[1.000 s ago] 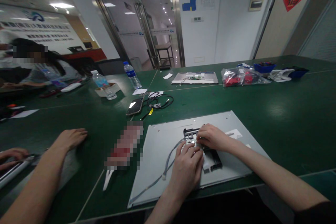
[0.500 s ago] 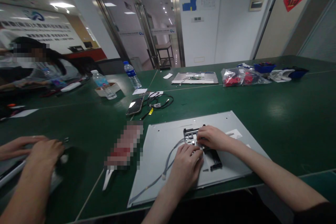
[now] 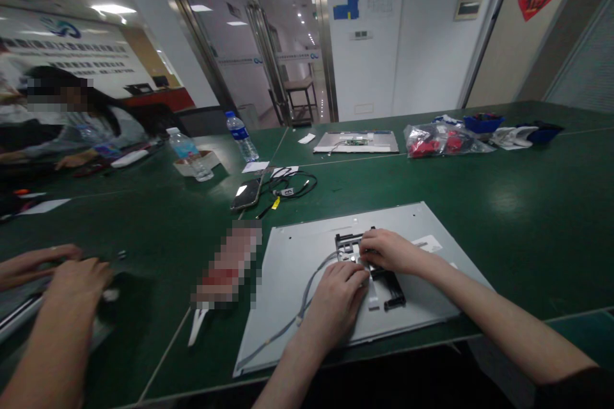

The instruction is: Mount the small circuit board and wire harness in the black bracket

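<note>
A grey metal panel (image 3: pixel 297 249) lies flat on the green table (image 3: pixel 503 204) in front of me. A black plastic bracket (image 3: pixel 391 291) sits near its middle, and a grey cable (image 3: pixel 307 291) runs from it toward the near left corner. My left hand (image 3: pixel 336 303) rests on the panel with fingers curled down against the bracket's left side. My right hand (image 3: pixel 388 250) is bent over the bracket's top edge, fingertips pinched on it. What lies under the fingers is hidden.
A co-worker's hands (image 3: pixel 71 281) work at the left edge. A blurred patch (image 3: pixel 230 262) sits left of the panel, with a white tool (image 3: pixel 196 327) below it. A phone (image 3: pixel 247 195), black cables (image 3: pixel 288 186), water bottles (image 3: pixel 242 136), a second panel (image 3: pixel 357 142) and bagged parts (image 3: pixel 439 139) lie farther back.
My left hand has slid a little toward me and left, uncovering more of the bracket. The co-worker's arm has drawn back to the left edge. My right hand has barely moved.
</note>
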Tool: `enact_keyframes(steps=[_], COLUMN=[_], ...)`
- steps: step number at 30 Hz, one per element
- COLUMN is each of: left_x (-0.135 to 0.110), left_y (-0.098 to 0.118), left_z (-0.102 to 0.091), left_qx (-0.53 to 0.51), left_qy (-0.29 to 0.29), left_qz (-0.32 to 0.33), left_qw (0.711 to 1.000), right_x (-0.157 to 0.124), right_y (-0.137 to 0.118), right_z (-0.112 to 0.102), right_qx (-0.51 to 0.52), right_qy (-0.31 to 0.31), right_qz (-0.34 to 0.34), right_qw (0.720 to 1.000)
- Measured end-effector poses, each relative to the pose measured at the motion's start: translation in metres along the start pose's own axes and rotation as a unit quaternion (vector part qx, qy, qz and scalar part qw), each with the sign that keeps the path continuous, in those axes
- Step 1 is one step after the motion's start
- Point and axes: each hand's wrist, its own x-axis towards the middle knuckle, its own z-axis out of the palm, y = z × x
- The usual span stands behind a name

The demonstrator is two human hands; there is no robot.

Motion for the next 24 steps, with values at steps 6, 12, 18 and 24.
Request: enact_keyframes(steps=[6, 12, 18, 24], left_x=[0.0001, -0.0015, -0.0011, -0.0013], left_y=[-0.0042, -0.0074, -0.0040, 0.0017], left_z=[-0.0031, -0.0018, -0.0019, -0.0048], left_qx=[0.002, -0.007, 0.005, 0.020], left_qy=[-0.019, -0.012, -0.016, -0.005], left_qz=[0.005, 0.000, -0.003, 0.010], left_qw=[1.000, 1.000, 1.000, 1.000], right_x=[-0.0007, -0.0003, 0.0002, -0.0005], right_y=[0.0008, 0.0018, 0.0002, -0.0025], right_z=[0.0001, 0.0007, -0.0005, -0.0013], right_qx=[0.017, 0.019, -0.005, -0.025], right_qy=[0.004, -0.001, 0.002, 0.013], right_qz=[0.003, 0.005, 0.000, -0.004], right_qw=[1.000, 1.000, 1.000, 1.000])
